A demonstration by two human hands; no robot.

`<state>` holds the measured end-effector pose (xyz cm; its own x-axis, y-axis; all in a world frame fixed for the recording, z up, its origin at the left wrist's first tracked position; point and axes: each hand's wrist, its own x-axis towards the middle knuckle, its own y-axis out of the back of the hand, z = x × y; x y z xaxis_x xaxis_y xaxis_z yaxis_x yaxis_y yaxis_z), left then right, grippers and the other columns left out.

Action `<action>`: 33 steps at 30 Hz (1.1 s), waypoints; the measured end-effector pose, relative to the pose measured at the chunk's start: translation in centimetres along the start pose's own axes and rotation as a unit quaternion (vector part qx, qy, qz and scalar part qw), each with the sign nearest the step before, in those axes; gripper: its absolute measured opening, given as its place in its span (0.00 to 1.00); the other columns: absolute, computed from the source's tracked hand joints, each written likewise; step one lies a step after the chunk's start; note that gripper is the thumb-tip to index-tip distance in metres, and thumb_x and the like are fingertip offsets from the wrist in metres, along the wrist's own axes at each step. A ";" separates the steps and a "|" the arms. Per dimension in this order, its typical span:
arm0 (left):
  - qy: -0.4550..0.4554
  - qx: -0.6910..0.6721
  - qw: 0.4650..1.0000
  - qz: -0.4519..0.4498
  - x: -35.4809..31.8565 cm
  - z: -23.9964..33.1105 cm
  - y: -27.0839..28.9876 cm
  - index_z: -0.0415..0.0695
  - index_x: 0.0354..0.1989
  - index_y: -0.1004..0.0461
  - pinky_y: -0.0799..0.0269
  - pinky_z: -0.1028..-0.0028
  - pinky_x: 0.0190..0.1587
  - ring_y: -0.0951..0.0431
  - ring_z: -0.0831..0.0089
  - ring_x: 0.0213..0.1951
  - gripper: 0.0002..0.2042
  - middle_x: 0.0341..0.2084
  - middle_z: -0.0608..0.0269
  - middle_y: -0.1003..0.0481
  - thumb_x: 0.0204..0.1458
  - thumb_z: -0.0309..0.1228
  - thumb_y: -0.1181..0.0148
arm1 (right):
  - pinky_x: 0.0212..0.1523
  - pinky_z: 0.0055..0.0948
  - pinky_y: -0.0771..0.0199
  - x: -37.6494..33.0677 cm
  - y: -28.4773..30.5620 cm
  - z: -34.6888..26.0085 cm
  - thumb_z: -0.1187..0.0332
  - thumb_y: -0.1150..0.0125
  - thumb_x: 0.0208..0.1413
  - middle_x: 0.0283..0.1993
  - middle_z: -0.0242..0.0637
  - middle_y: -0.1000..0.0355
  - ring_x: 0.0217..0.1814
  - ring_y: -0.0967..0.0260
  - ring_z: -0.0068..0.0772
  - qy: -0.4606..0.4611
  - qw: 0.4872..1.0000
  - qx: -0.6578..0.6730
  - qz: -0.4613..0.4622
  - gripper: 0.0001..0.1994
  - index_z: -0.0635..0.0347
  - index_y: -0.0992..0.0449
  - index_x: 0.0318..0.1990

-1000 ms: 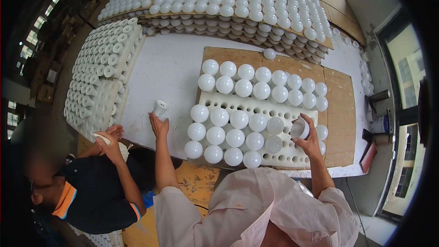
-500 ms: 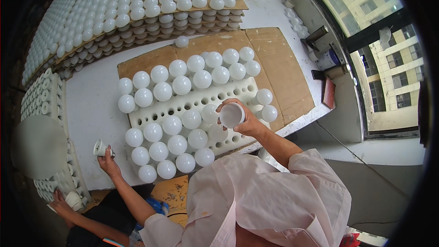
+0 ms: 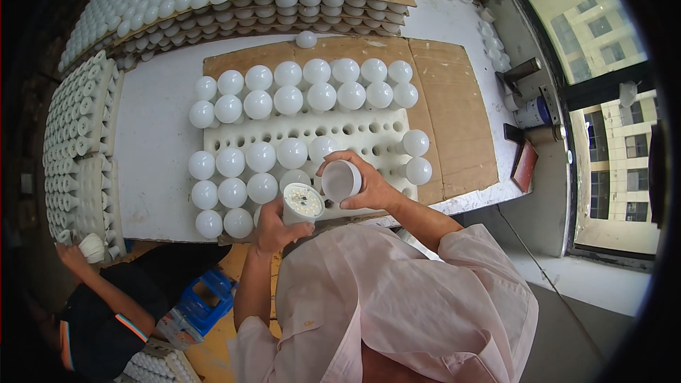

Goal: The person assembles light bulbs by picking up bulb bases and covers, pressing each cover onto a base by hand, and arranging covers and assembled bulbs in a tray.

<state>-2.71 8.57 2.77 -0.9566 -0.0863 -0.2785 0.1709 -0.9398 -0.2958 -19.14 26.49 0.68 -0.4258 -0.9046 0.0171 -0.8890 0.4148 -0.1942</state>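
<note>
The white foam tray [image 3: 355, 131] with round holes lies in the middle of the table [image 3: 152, 149], on a flat brown cardboard sheet [image 3: 454, 128]. At the far edge, more flat trays are stacked in layers [image 3: 234, 10] with cardboard between them. At the left edge stand other white foam trays [image 3: 78, 142]. A blue plastic crate [image 3: 198, 305] is on the floor under the table. No label, sign or screen is seen.
</note>
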 end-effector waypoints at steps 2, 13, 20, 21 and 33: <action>-0.025 -0.001 1.000 0.005 0.2 -0.6 -1.1 0.34 0.43 0.26 0.36 0.82 0.16 0.25 0.81 0.22 0.19 0.27 0.61 0.23 0.40 0.27 0.34 | 0.50 0.34 0.27 -0.5 0.3 0.2 0.61 0.24 0.38 0.55 0.40 0.34 0.51 0.30 0.32 0.003 1.000 0.027 -0.004 0.40 0.55 0.41 0.58; 0.009 -0.016 1.000 0.001 0.6 -1.8 -4.2 0.32 0.41 0.26 0.36 0.81 0.17 0.26 0.80 0.19 0.18 0.26 0.59 0.23 0.40 0.26 0.35 | 0.63 0.34 0.41 -3.0 2.2 -0.4 0.66 0.26 0.37 0.55 0.34 0.33 0.60 0.39 0.30 -0.017 0.997 0.063 -0.028 0.39 0.54 0.41 0.60; 0.007 0.052 0.998 0.018 0.7 -1.2 -5.0 0.32 0.41 0.26 0.30 0.79 0.24 0.25 0.80 0.24 0.21 0.25 0.61 0.23 0.39 0.31 0.30 | 0.59 0.37 0.36 -3.4 2.4 -3.4 0.66 0.27 0.37 0.54 0.39 0.33 0.57 0.35 0.37 -0.005 0.983 -0.167 -0.082 0.40 0.57 0.42 0.61; 0.033 0.083 0.996 0.009 0.8 -1.3 -4.7 0.32 0.40 0.25 0.29 0.78 0.26 0.25 0.80 0.26 0.22 0.25 0.61 0.23 0.38 0.33 0.28 | 0.58 0.39 0.34 -3.2 2.3 -3.7 0.65 0.26 0.37 0.55 0.40 0.34 0.57 0.35 0.41 -0.005 0.965 -0.236 -0.112 0.41 0.56 0.41 0.61; 0.077 0.183 0.980 0.008 0.7 -1.3 -4.7 0.34 0.36 0.22 0.28 0.75 0.30 0.24 0.78 0.27 0.22 0.24 0.60 0.22 0.35 0.37 0.26 | 0.52 0.44 0.30 -2.5 1.1 -2.6 0.65 0.25 0.37 0.56 0.48 0.37 0.55 0.34 0.52 0.066 0.922 -0.322 -0.205 0.40 0.59 0.40 0.60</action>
<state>-3.87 13.42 2.77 -0.9027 -0.0787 -0.4229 0.0634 -0.9967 0.0500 -19.48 29.48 3.01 -0.0118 -0.9962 0.0866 -0.8772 0.0519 0.4773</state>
